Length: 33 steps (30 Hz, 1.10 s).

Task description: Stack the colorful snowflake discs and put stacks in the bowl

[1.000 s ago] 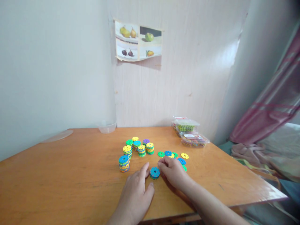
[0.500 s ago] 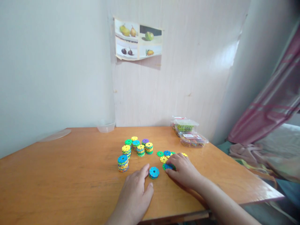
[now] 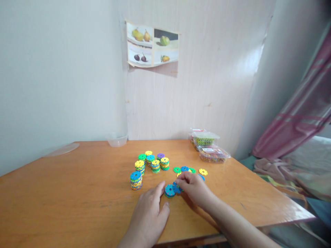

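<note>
My right hand (image 3: 196, 190) pinches a blue notched plastic disc (image 3: 176, 187) between thumb and fingertips, at the right edge of a short stack of discs (image 3: 169, 191) with a blue one on top. A bit of green shows by the fingertips; whether it is a second held disc is unclear. My left hand (image 3: 150, 210) rests on the table left of this short stack, thumb and fingers apart, holding nothing. Loose discs lie beyond my right hand, among them a green one (image 3: 177, 170) and a yellow one (image 3: 203, 172); the hand hides some of them.
Taller disc stacks stand farther left, the nearest blue-topped (image 3: 136, 180), others yellow-topped (image 3: 140, 167). Clear boxes of small coloured pieces (image 3: 214, 155) sit at the back right of the wooden table (image 3: 77, 199). A clear tub (image 3: 117, 140) and a lid (image 3: 63, 150) lie back left.
My right hand has picked up a blue disc from the loose ones and moved it left to the short stack. The left hand stays in place.
</note>
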Motion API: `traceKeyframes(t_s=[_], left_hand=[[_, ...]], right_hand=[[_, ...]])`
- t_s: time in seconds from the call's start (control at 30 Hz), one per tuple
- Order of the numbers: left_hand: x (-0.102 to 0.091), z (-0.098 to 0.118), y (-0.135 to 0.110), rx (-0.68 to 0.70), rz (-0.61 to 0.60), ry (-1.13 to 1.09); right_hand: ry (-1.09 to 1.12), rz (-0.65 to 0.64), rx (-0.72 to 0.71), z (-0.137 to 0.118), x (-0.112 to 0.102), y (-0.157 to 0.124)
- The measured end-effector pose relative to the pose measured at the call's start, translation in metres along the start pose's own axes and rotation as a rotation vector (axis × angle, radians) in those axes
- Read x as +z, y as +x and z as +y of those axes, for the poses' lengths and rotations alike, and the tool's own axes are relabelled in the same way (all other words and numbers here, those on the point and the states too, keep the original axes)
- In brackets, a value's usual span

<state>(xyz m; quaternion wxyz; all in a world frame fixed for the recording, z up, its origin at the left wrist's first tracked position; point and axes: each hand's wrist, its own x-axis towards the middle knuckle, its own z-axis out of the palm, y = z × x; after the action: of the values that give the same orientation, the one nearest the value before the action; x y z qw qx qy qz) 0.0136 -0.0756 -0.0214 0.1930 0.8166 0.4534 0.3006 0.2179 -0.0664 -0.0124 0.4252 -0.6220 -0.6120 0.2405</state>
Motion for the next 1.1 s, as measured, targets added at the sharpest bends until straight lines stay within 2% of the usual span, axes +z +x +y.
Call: traceKeyframes(t_s=[0.07,0.2,0.4,0.6,0.73,0.93,1.03,1.1], left_hand=[[0.001,-0.001,0.000,0.001,0.001,-0.003],[0.002,-0.004,0.000,0.003,-0.008,-0.004],[0.001,-0.001,0.000,-0.005,-0.007,0.017],[-0.002,0.003,-0.001,-0.006,-0.005,0.027],[-0.002,0.003,-0.001,-0.003,0.000,0.029],[-0.001,0.002,0.000,0.010,-0.001,0.033],[-0.001,0.002,-0.001,0.007,0.000,0.039],[-0.001,0.002,0.000,0.003,-0.001,0.042]], right_hand=[[0.036,-0.013,0.018,-0.003,0.009,0.001],[-0.035,-0.004,-0.018,-0.008,0.016,0.002],[-0.213,0.070,-0.017,0.000,-0.005,0.004],[-0.512,-0.045,-0.026,0.006,-0.027,-0.003],[-0.679,-0.117,-0.036,-0.001,-0.027,-0.006],[-0.883,-0.109,-0.106,-0.011,-0.021,-0.007],[-0.911,-0.084,-0.157,-0.009,-0.021,-0.005],[-0.842,-0.029,-0.143,-0.005,-0.022,-0.003]])
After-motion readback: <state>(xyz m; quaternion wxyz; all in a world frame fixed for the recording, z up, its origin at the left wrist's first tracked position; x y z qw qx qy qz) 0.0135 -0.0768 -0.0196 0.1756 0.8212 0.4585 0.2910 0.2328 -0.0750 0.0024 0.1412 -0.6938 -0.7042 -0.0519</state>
